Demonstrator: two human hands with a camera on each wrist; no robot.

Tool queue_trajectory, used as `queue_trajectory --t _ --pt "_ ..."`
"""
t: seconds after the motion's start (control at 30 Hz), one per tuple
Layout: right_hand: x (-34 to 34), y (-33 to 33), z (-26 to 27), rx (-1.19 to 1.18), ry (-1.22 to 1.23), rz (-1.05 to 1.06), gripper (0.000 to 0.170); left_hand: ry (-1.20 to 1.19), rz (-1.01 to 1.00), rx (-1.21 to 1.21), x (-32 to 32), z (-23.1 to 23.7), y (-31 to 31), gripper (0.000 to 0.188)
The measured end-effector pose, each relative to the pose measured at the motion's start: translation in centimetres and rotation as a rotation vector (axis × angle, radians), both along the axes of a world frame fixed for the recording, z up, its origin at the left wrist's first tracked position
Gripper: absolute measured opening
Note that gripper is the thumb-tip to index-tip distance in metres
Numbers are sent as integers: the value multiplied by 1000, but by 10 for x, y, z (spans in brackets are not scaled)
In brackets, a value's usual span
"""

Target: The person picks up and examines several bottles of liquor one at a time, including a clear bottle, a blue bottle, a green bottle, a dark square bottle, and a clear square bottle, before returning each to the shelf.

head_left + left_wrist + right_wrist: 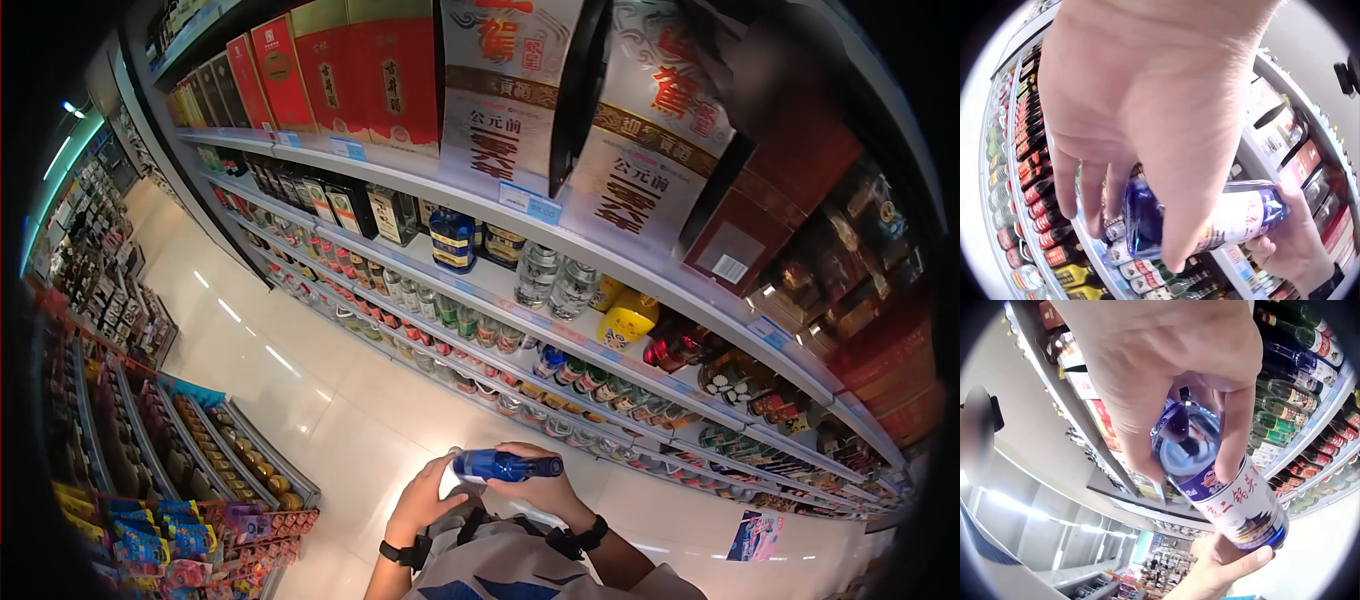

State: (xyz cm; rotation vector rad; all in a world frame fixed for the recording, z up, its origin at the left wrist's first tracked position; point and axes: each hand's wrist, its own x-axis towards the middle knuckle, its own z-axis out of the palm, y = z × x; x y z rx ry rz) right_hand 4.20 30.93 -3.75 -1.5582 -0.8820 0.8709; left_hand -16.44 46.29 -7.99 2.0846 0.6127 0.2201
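Observation:
A blue glass liquor bottle (500,466) lies tilted in front of the person's body, held between both hands. My left hand (424,496) grips its base end, thumb along the side in the left wrist view. Around the shoulder, near the neck, the fingers and thumb of my right hand (1179,356) are curled. The right wrist view shows the white label (1241,503) with red characters and a dark pagoda picture. Part of the neck is hidden under the right hand there.
Long store shelves (480,270) carry rows of bottles in front. Large boxed bottles (505,90) stand on an upper shelf, near a yellow bottle (628,318) lower down. To the left is a snack rack (165,535), with tiled floor (290,390) between.

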Motion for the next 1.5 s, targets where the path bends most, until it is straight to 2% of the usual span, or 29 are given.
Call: queue_trajectory --t 0.03,0.07,0.13,0.17,0.27,0.3,0.37,0.5,0.57,0.6,0.77,0.87,0.93,0.97,1.0,1.13,1.23,1.3,1.37,1.43,1.5 --pt "1 11 -9 23 -65 -56 57 5 2 -2 -4 -9 8 75" --pt "6 20 -27 27 -212 -96 55 165 16 36 -12 -23 16 75" --pt "19 40 -56 13 -292 -172 56 430 -4 68 -22 -34 37 74" --pt "25 48 -69 -4 -320 -245 56 435 -8 67 -25 -35 48 74" --pt "48 79 -103 -19 -352 -414 56 647 -24 48 -36 -46 82 70" --pt "56 85 -110 -21 -381 -438 56 652 -34 51 -41 -57 94 70" --pt "71 98 -124 -26 -437 -487 57 501 85 -72 -51 -81 115 66" --pt "92 121 -144 76 -390 -599 57 515 134 -103 -59 -109 155 63" --pt "97 131 -144 -12 -471 -646 57 499 129 -120 -68 -123 169 61" --pt "101 133 -158 -14 -492 -653 58 513 132 -155 -70 -123 174 60" --pt "103 148 -160 -100 -469 -709 57 464 201 -263 -86 -125 191 59" --pt "104 163 -165 -124 -519 -716 56 453 231 -144 -100 -140 201 58" --pt "103 167 -163 -151 -372 -725 59 447 252 -126 -109 -144 200 59" --pt "107 168 -163 -150 -409 -725 60 452 263 -149 -108 -142 201 59" --pt "109 170 -166 -209 -553 -726 60 457 274 -173 -108 -141 201 59" --pt "121 170 -179 -189 -503 -717 61 439 309 -201 -118 -143 200 60" --pt "129 173 -182 -253 -538 -752 58 429 321 -205 -120 -144 202 59" --pt "132 176 -182 -500 -337 -788 57 416 382 -267 -118 -140 202 60" --pt "139 177 -195 -508 -423 -835 56 390 341 -248 -110 -137 200 59" --pt "144 182 -195 -550 -425 -800 56 401 374 -258 -91 -105 195 56" --pt "146 184 -190 -597 -403 -805 53 403 328 -235 -99 -136 201 57"
